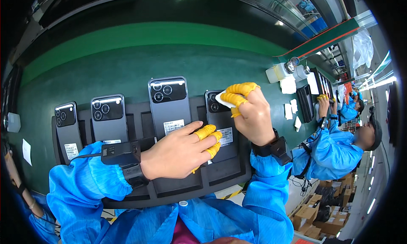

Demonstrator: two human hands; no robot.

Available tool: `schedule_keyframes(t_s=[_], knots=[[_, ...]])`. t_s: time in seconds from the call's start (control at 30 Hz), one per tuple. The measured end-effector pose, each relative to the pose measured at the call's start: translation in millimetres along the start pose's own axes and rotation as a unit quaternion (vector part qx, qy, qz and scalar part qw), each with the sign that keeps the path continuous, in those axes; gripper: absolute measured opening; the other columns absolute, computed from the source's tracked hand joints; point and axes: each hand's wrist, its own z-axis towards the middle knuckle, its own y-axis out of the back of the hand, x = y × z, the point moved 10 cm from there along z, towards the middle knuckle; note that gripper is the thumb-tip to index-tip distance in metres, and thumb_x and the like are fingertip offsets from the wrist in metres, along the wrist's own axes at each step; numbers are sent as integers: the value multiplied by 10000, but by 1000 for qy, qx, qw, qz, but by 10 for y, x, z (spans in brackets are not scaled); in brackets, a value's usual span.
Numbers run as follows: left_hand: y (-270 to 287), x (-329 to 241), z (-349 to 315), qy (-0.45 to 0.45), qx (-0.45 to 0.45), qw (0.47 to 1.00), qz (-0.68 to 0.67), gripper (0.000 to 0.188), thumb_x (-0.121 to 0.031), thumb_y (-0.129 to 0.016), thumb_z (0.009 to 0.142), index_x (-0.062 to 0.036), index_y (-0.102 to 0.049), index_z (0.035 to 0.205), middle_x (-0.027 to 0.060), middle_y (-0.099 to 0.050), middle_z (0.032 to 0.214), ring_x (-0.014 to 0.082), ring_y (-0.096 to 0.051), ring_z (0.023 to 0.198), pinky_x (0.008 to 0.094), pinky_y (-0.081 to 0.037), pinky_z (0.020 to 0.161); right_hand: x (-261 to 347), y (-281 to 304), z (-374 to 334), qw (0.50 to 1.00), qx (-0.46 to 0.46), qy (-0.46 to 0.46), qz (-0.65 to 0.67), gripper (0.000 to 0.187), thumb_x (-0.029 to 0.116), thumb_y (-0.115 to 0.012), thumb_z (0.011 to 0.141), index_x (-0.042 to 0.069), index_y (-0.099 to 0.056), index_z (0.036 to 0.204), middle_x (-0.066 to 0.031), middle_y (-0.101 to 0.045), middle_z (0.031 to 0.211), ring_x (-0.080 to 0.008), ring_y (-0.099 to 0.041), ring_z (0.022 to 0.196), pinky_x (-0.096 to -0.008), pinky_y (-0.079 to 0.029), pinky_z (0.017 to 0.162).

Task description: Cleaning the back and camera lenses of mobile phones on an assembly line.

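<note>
The dark phone [219,121] lies right of centre in the black tray [224,183]. The right hand's [254,117] grip pinches a white cloth [224,100] at its upper end; the left hand [180,151] perhaps steadies it, grip I cannot tell.

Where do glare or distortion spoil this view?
Head view: white glare streaks cross the tops of the three leftmost phones; head view: fisheye bending bows the green bench along its far edge, corners black; head view: left hand and right hand look fairly sharp.
</note>
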Motion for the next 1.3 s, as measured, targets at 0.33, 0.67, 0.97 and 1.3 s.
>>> schedule_keyframes(t_s=[0.33,0.67,0.97,1.3], knots=[[-12,2,5,5,0,1000,4,441,-198,-682,761,-61,-651,1178,84,-612,1136,257,-601,1114,448,-367,1126,34,-233,-71,998,43,7,50,207,-67,-657,568,-15,-694,765,-141,-601,848,-346,-597,832,-412,-526,756],[22,1,-31,3,-25,1000,3,298,-196,-662,765,-48,-677,1023,94,-593,1180,234,-608,1078,436,-375,1106,103,-85,-182,982,130,-14,138,246,-81,-654,563,-24,-704,797,-155,-633,876,-355,-608,815,-401,-528,718],[-39,7,9,-1,3,1000,2,465,-193,-693,732,-74,-657,1180,70,-619,1161,250,-608,1112,451,-366,1130,221,-199,-70,997,44,43,53,410,-35,-667,580,19,-737,980,-110,-662,966,-308,-614,857,-380,-529,771],[-38,19,19,9,-5,1000,4,459,-191,-704,730,-71,-655,1171,76,-617,1152,252,-603,1125,454,-361,1136,28,-25,-135,997,61,-45,29,197,-63,-670,548,-10,-680,737,-154,-613,896,-338,-604,833,-413,-534,729]])
